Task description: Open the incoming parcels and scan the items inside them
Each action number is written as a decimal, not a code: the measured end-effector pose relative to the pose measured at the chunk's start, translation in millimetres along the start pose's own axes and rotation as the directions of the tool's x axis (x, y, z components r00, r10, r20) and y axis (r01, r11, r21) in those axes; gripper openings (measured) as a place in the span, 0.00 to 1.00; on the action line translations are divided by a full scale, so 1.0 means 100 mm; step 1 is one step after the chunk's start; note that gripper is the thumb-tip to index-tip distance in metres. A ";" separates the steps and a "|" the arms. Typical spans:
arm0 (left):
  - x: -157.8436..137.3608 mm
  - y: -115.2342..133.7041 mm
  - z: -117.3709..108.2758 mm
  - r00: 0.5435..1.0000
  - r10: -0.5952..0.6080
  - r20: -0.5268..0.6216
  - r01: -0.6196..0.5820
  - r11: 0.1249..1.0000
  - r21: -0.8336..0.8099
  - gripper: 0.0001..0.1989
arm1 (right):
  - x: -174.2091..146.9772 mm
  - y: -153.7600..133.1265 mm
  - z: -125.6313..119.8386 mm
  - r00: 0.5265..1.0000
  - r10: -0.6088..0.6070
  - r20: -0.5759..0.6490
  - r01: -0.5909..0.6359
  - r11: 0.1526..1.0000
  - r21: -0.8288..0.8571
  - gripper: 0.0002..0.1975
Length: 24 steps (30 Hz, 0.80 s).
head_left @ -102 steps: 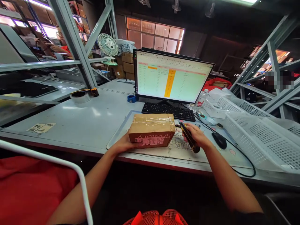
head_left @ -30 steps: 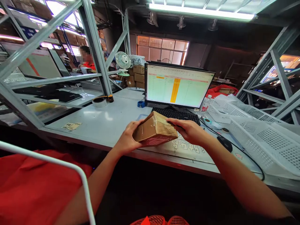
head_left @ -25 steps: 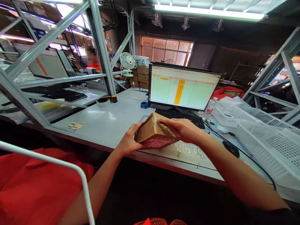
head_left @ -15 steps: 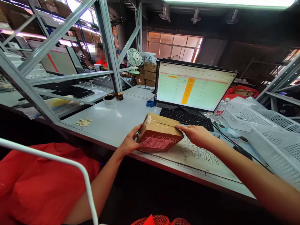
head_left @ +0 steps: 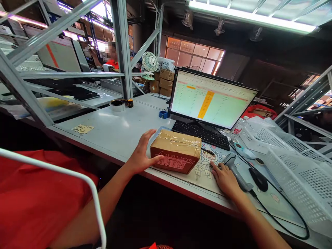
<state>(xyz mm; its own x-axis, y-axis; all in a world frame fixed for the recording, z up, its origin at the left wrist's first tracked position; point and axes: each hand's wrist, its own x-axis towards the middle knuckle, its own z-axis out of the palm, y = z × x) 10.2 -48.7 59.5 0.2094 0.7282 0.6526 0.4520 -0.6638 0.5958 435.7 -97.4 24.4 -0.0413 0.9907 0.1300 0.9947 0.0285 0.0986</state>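
A taped cardboard box (head_left: 178,141) with a red printed front rests on the desk mat (head_left: 199,176). My left hand (head_left: 141,155) is at its left end, fingers stretched upward and thumb spread across the front. It seems to touch the box lightly, without wrapping round it. To the right, my right hand (head_left: 225,175) lies low over the mat, fingers stretched out, close against a grey handheld barcode scanner (head_left: 240,176). Whether the fingers touch the scanner is hard to see. A dark pen-like stick (head_left: 208,152) lies between box and scanner.
Behind the box stand a keyboard (head_left: 202,133) and a monitor (head_left: 210,100). A black mouse (head_left: 258,180), a looping cable and white plastic baskets (head_left: 298,183) fill the right side. Tape rolls (head_left: 118,106) and labels (head_left: 83,129) lie left, near a metal frame (head_left: 124,52).
The box has gone from tilted to flat on the mat. My right hand has left its top and moved down and right beside the scanner. My left fingers have loosened and straightened.
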 end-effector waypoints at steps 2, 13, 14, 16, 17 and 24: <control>0.06 0.29 0.05 0.985 0.170 0.011 -0.168 0.960 0.224 0.35 | 0.12 -0.05 -0.23 0.990 -0.041 -0.137 0.065 0.983 0.170 0.26; 0.14 0.41 0.48 0.988 0.141 0.061 -0.152 0.838 0.524 0.16 | 1.03 -1.34 -1.43 0.854 -0.499 -0.146 0.519 0.836 0.181 0.23; 0.15 0.41 0.48 0.988 0.141 0.062 -0.152 0.838 0.523 0.16 | 1.05 -1.39 -1.45 0.852 -0.513 -0.107 0.523 0.845 0.111 0.22; 0.16 0.41 0.48 0.987 0.144 0.065 -0.157 0.839 0.521 0.16 | 1.07 -1.43 -1.50 0.842 -0.536 -0.056 0.537 0.844 -0.007 0.20; 0.16 0.41 0.48 0.987 0.146 0.065 -0.158 0.840 0.519 0.16 | 1.08 -1.42 -1.52 0.838 -0.544 -0.036 0.542 0.839 -0.048 0.20; 0.10 0.56 0.40 0.972 0.206 0.115 -0.235 0.822 0.519 0.16 | 1.55 -1.36 -1.52 0.963 -0.252 -0.094 0.262 0.957 0.122 0.25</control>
<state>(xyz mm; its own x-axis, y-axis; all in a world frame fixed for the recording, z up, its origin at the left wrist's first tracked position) 72.0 -71.6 80.8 0.3964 0.5908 0.7027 0.7719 -0.6288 0.0933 280.2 32.3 181.4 -0.2992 0.9345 0.1927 0.9528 0.3034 0.0081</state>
